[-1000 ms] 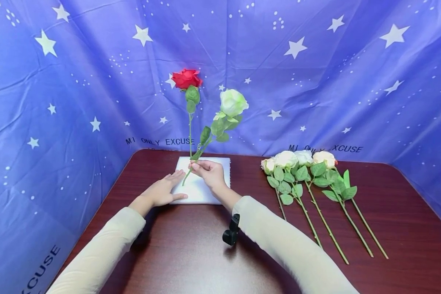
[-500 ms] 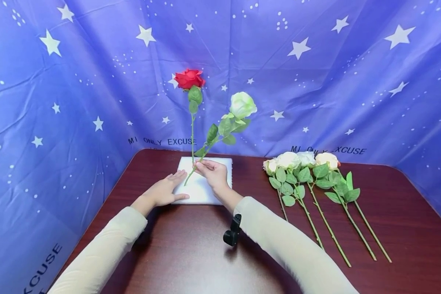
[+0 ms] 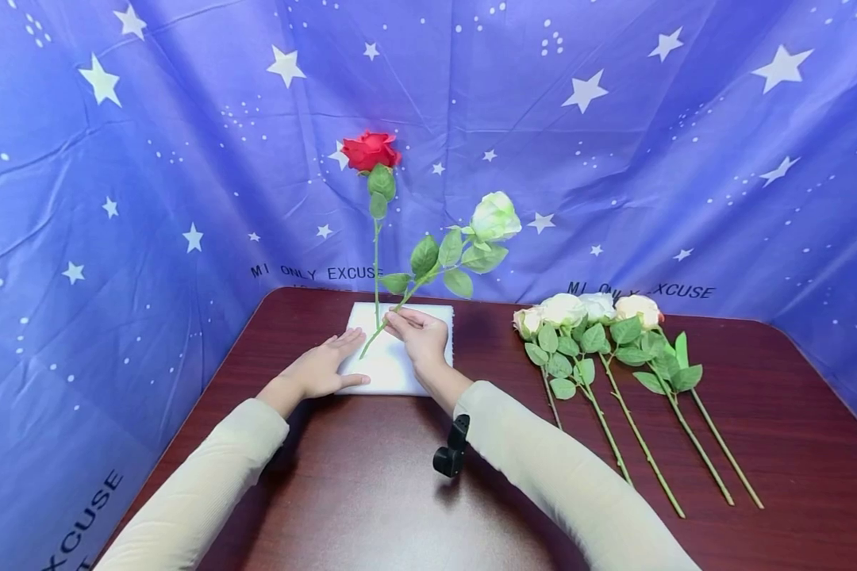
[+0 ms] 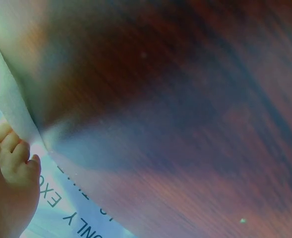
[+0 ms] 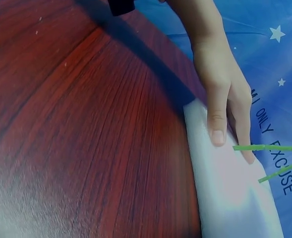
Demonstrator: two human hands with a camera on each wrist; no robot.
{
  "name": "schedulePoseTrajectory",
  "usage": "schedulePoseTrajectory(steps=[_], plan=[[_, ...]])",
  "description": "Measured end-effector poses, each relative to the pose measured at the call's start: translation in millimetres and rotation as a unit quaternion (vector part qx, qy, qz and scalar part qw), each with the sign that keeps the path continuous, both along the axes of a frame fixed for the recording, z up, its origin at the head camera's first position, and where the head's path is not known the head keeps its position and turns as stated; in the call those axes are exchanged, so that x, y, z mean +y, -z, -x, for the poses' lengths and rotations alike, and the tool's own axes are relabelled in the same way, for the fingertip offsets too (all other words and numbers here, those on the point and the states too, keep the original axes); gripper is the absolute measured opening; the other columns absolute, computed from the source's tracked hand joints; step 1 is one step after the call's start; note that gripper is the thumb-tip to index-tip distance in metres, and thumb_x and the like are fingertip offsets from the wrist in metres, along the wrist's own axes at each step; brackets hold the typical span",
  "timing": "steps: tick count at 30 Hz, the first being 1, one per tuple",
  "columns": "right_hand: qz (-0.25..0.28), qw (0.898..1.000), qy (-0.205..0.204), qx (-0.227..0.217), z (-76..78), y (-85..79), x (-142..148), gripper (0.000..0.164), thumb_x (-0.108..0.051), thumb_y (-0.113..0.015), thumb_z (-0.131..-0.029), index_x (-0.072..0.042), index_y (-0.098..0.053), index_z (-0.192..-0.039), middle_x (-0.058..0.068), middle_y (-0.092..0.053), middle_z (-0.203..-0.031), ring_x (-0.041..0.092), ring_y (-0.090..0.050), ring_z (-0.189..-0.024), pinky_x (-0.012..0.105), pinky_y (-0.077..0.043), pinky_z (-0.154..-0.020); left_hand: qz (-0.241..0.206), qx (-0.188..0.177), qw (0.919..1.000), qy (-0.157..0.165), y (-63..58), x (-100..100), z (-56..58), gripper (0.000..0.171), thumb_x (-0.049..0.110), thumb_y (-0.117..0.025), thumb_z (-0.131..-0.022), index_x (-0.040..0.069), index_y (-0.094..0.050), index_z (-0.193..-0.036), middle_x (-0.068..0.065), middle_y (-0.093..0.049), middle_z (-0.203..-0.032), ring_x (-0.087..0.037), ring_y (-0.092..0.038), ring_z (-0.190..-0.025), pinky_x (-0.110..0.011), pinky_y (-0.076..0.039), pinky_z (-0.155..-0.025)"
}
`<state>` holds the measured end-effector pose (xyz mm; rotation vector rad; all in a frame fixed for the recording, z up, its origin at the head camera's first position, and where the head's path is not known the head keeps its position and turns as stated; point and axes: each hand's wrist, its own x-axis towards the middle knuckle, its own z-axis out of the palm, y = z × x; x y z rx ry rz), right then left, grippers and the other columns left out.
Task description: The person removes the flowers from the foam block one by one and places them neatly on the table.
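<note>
My left hand (image 3: 319, 369) lies with straight fingers on the left side of a white foam block (image 3: 400, 373). In the left wrist view only a bit of the left hand (image 4: 17, 173) shows at the left edge. My right hand (image 3: 423, 341) pinches the stem of a white-green rose (image 3: 496, 216), which leans to the right. That rose's lower stem end (image 3: 366, 350) overlaps the block just right of the left fingertips. A red rose (image 3: 371, 151) stands upright in the block, behind the right hand. Two green stems (image 5: 269, 148) show over the block in the right wrist view.
Several pale roses (image 3: 563, 309) with leafy stems lie on the right of the dark red wooden table (image 3: 371, 492). A blue star-printed curtain (image 3: 471, 95) hangs behind and at both sides. A black device (image 3: 451, 448) sits at the right cuff.
The white-green rose has tilted further right and its bloom has dropped lower, still pinched by my right hand. The left hand keeps its place on the block. The head view has shifted slightly.
</note>
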<state>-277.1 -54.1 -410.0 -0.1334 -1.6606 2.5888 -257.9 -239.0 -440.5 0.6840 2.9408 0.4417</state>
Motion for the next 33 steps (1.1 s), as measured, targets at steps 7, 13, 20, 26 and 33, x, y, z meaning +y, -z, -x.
schedulePoseTrajectory(steps=[7, 13, 20, 26, 33], plan=[[0.019, 1.0, 0.003, -0.014, 1.0, -3.5, 1.1, 0.025, 0.016, -0.064, -0.081, 0.022, -0.062, -0.105, 0.032, -0.067, -0.102, 0.009, -0.069, -0.068, 0.031, -0.06, -0.076, 0.003, -0.003, 1.0, 0.0, -2.2, 0.2, 1.3, 0.086, 0.053, -0.062, -0.086, 0.003, -0.032, -0.15, -0.014, -0.03, -0.158, -0.029, -0.028, -0.147, -0.047, -0.022, -0.122], [0.01, 1.0, -0.002, -0.015, -0.4, -5.1, 2.4, 0.024, 0.014, -0.062, -0.083, 0.022, -0.061, -0.106, 0.029, -0.071, -0.098, 0.008, -0.069, -0.069, 0.032, -0.06, -0.078, 0.004, -0.006, 1.0, 0.003, -1.8, -0.9, 1.0, 0.086, 0.053, -0.062, -0.087, 0.003, -0.031, -0.15, -0.014, -0.029, -0.158, -0.029, -0.027, -0.148, -0.047, -0.023, -0.122], [0.0, 1.0, -0.014, -0.008, -1.3, -5.3, 3.7, 0.025, 0.014, -0.062, -0.084, 0.022, -0.06, -0.108, 0.028, -0.071, -0.098, 0.009, -0.07, -0.071, 0.032, -0.06, -0.08, 0.007, -0.005, 1.0, 0.0, -0.8, -1.4, 0.0, 0.086, 0.054, -0.062, -0.087, 0.003, -0.032, -0.15, -0.014, -0.029, -0.158, -0.029, -0.028, -0.147, -0.047, -0.023, -0.122], [-0.004, 1.0, -0.014, -0.017, -0.4, -4.9, 5.6, 0.023, 0.012, -0.064, -0.083, 0.019, -0.064, -0.105, 0.022, -0.074, -0.091, 0.011, -0.072, -0.075, 0.029, -0.06, -0.078, 0.007, -0.005, 1.0, 0.0, -1.9, -0.7, -0.9, 0.086, 0.053, -0.062, -0.087, 0.003, -0.031, -0.15, -0.014, -0.03, -0.158, -0.03, -0.028, -0.147, -0.047, -0.024, -0.122], [0.044, 0.999, -0.007, 0.004, 9.5, -19.8, 15.3, 0.026, 0.015, -0.062, -0.083, 0.02, -0.061, -0.109, 0.01, -0.074, -0.078, 0.013, -0.071, -0.071, 0.031, -0.06, -0.077, 0.005, -0.004, 1.0, 0.0, -2.2, -2.7, -1.3, 0.087, 0.055, -0.062, -0.086, 0.004, -0.031, -0.15, -0.014, -0.029, -0.158, -0.03, -0.027, -0.147, -0.048, -0.023, -0.122]])
